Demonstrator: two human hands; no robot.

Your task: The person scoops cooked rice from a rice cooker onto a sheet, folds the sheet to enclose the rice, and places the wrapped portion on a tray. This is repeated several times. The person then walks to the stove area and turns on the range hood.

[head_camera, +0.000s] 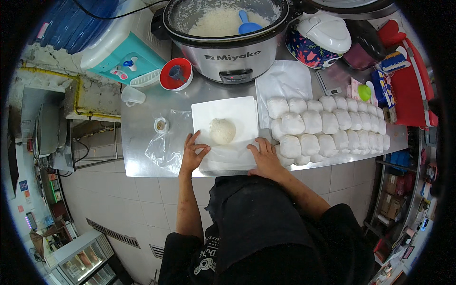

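A round mound of cooked white rice (222, 131) sits on a stack of white wrapping paper (224, 107) at the table's front edge. The near part of the top sheet (228, 156) is raised and folded up against the rice. My left hand (194, 153) grips that sheet at its left side, thumb and forefinger just left of the rice. At the right side, my right hand (266, 156) holds the same sheet between thumb and fingers. Rows of paper-wrapped rice portions (313, 123), stacked in layers, lie just beyond my right hand.
Behind the paper stands a Miyako rice cooker (228, 60) with rice and a blue scoop (247, 24). Left are a red-lined bowl (175, 80), plastic jug (133, 96), tape roll (161, 125) and clear plastic bag (165, 151). A digital scale (328, 82) lies back right on the steel table (142, 121).
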